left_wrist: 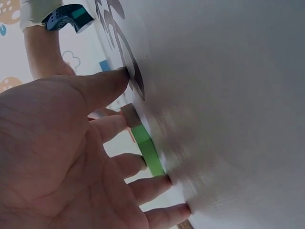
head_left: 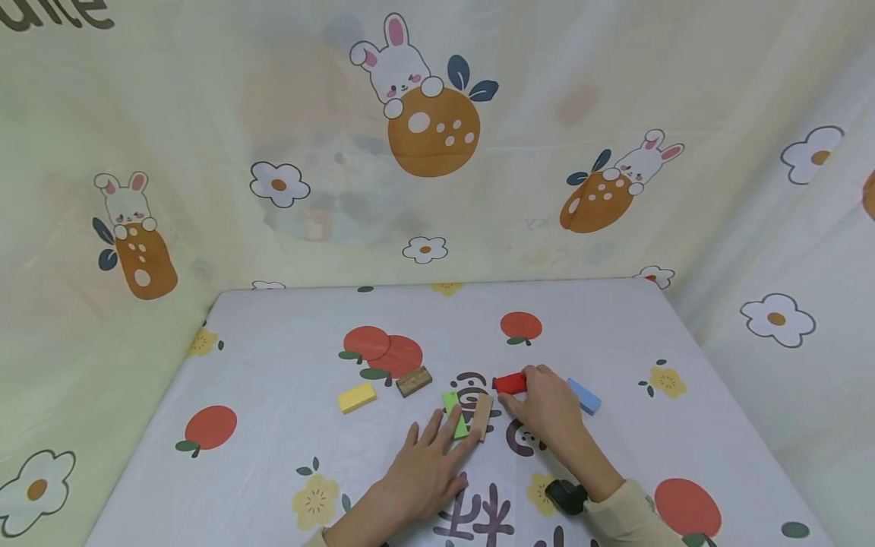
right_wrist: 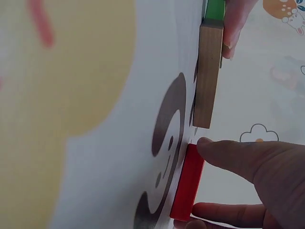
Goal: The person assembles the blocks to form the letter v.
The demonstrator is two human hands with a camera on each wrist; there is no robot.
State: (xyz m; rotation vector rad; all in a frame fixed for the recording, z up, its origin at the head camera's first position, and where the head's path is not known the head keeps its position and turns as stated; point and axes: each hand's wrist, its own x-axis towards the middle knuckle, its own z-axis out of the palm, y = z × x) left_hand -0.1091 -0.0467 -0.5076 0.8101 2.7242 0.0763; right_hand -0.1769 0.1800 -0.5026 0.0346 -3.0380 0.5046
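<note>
In the head view, the left hand lies palm down with fingers extended, its fingertips at the green block and the light wooden block, which stand nearly side by side. The left wrist view shows that hand with spread fingers beside the green block. To the right, the right hand pinches the red block. In the right wrist view, the thumb of this hand is at one end of the red block and fingers are at the other; the wooden block lies apart from it.
A blue block lies just right of the right hand. Left of the green block are a dark wooden block and a yellow block. The printed cloth covers the table, with patterned curtains behind and beside it.
</note>
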